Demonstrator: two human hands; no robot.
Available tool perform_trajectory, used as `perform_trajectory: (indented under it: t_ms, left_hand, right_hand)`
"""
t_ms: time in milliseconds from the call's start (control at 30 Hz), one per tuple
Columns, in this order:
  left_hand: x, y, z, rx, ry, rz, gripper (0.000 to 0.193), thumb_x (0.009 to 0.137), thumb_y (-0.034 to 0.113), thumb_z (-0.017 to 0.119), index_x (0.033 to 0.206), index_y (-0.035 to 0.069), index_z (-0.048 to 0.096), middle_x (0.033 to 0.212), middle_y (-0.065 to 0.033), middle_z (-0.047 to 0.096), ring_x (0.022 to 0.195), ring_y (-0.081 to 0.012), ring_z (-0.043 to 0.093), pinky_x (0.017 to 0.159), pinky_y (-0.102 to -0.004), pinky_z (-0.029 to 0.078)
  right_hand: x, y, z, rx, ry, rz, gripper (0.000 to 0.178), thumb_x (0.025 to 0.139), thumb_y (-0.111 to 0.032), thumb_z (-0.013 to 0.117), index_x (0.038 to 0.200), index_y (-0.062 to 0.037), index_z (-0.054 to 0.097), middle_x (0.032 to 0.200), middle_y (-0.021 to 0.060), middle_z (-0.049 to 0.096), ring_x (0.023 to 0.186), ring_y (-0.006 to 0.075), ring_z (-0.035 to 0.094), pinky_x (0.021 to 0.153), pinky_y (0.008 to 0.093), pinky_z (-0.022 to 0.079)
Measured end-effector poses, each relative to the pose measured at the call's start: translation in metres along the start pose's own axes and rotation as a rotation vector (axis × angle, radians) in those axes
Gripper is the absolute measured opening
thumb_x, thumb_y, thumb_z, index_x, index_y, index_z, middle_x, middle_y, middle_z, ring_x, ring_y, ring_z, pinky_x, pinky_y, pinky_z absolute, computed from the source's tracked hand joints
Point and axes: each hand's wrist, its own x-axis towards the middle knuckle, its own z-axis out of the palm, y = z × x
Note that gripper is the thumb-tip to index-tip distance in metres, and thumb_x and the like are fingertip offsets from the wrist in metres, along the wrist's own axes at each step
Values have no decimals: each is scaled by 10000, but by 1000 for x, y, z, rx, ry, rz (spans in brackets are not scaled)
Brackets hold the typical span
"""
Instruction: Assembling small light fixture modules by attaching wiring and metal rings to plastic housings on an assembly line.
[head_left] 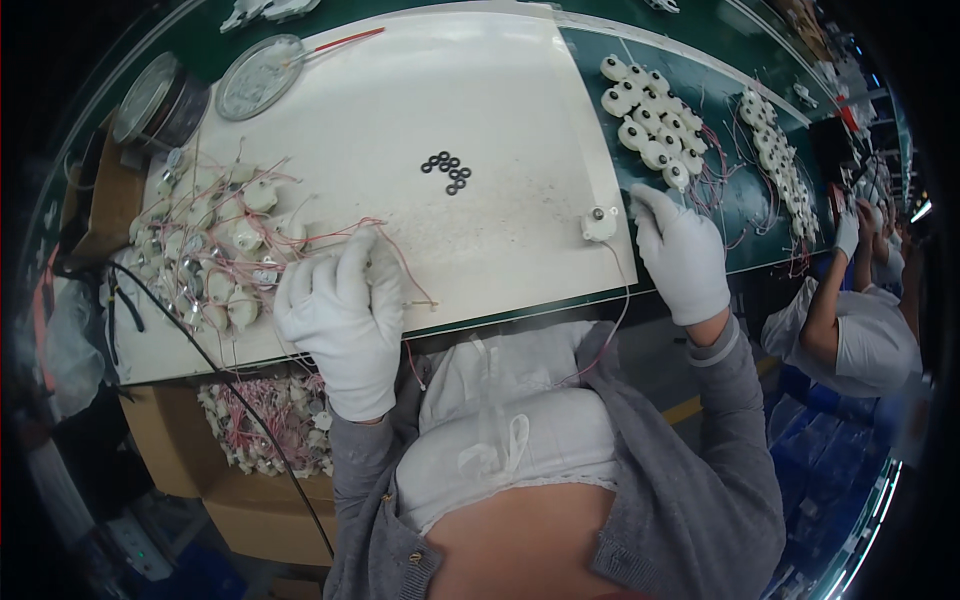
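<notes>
Take likely light, stiff motor point(599, 226) by its body, left of right hand point(685, 262); cannot tell grip there or in left hand point(345, 312).

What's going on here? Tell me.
The person's gloved left hand is at the pile of red-wired white parts; whether it grips anything is unclear. The right hand is right of a lone white part with a black top, not touching it. Black rings lie on the white sheet; more black-topped parts are grouped at the right.
</notes>
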Motion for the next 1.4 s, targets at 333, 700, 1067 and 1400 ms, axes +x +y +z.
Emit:
perform_trajectory:
  t_ms: [333, 700, 1067, 1400]
  left_hand:
    - [9, 12, -5, -14, -27, 72, 594, 813, 268, 815, 1349, 63, 665, 965, -139, 629, 912, -353, 620, 862, -497, 522]
    - [13, 22, -24, 67, -229, 54, 508, 870, 274, 795, 1337, 98, 700, 926, -93, 603, 957, -320, 601, 923, -497, 493]
    - [-15, -6, -17, -63, -52, -17, 542, 923, 279, 779, 1397, 58, 639, 1222, -100, 667, 1221, -353, 574, 1119, -551, 393]
    - [-8, 1, -15, -84, -62, -77, 734, 821, 222, 896, 1462, 45, 586, 1312, -118, 659, 1294, -380, 552, 1115, -516, 407]
  right_hand:
    - [1, -32, -4, 141, -8, -95, 366, 905, -445, 753, 1066, -120, 710, 731, 92, 690, 666, 293, 693, 594, 426, 509]
    - [9, -14, 2, 194, -47, -191, 445, 792, -362, 836, 1156, -124, 745, 801, 114, 666, 707, 344, 665, 659, 447, 514]
    - [-16, 83, -29, 217, 91, 141, 560, 782, -151, 839, 1327, -156, 709, 925, 140, 725, 809, 341, 725, 719, 413, 570]
    - [-18, 97, -19, 215, 187, 118, 199, 827, -65, 800, 1021, -49, 755, 891, 122, 727, 758, 310, 695, 726, 398, 550]
